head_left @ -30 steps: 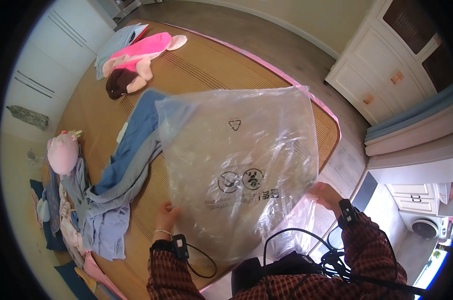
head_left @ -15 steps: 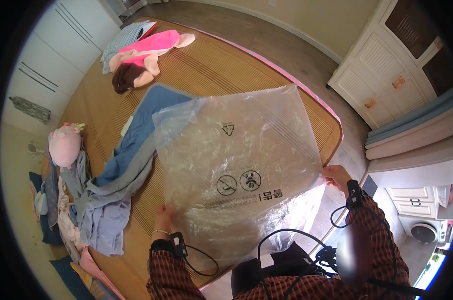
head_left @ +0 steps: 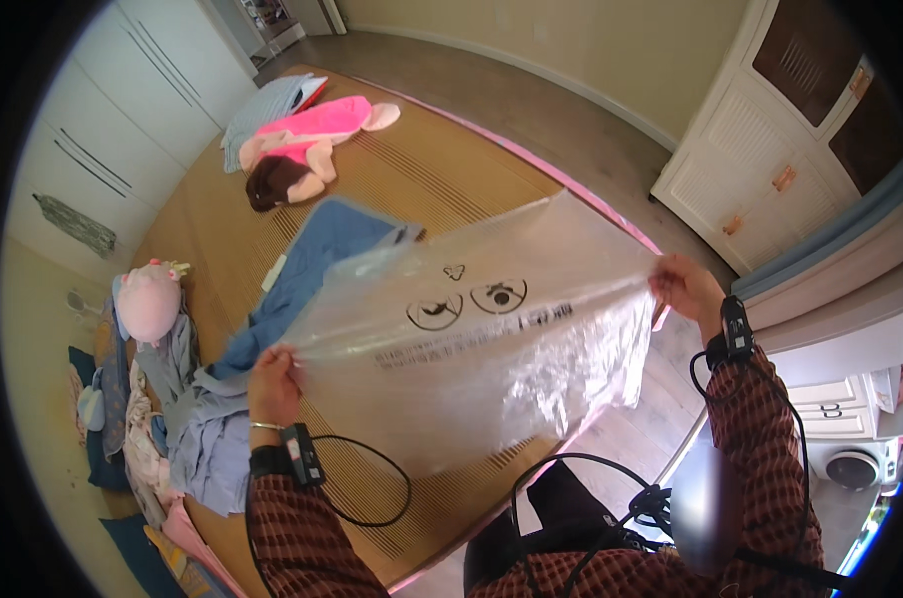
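Note:
A large clear plastic bag [head_left: 451,369] with dark printed symbols is stretched between my two hands, above the bed's woven mat. My left hand [head_left: 274,384] is closed on its left edge, beside the blue and grey cloth. At its right edge, my right hand [head_left: 688,289] pinches the plastic near the bed's far right corner. The lower part of the bag hangs loose and shiny toward me. Under its upper left part lies a blue cloth with a grey border [head_left: 322,249], partly seen through the plastic.
A pink plush toy [head_left: 150,302] and rumpled clothes [head_left: 212,448] lie along the bed's left side. Farther back are a pink plush doll [head_left: 307,140] and a striped pillow [head_left: 262,110]. A white cabinet [head_left: 730,159] stands right. Black cables [head_left: 650,503] hang before my body.
Both hands have risen and moved farther from me, the left also leftward, the right slightly rightward. The bag's near part has lifted with them, and its printed face now looks foreshortened.

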Motion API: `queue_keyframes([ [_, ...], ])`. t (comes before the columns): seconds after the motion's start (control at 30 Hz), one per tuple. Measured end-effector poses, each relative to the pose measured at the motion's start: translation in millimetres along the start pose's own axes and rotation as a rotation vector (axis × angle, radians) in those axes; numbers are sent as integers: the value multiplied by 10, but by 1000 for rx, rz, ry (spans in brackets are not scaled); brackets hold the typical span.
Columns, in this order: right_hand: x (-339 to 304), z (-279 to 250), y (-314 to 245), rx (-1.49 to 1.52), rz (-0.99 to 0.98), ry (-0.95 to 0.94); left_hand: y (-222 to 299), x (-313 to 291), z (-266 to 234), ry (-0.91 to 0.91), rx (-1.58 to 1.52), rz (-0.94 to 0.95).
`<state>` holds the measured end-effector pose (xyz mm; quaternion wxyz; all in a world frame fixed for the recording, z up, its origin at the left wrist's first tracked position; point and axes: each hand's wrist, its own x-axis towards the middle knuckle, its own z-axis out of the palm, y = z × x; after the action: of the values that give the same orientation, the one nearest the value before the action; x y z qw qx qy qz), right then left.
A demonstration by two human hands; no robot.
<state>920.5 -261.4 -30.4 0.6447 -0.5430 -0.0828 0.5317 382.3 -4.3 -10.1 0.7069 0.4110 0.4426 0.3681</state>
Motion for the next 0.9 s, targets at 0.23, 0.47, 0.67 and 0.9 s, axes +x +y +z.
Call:
queue_keyframes([
  [0.23,-210,609,-606,224,-549,-31,874,-168,-100,88,267,530],
  [0.47,-373,43,343,4,-396,-34,115,-730,-228,128,116,271],
  [0.67,-235,-490,1544,-30,-117,180,-1116,-839,-510,145,-187,-112],
  [0.9,-249,-566,1948,-1058,150,449,-1917,-1071,-819,545,419,-343],
])
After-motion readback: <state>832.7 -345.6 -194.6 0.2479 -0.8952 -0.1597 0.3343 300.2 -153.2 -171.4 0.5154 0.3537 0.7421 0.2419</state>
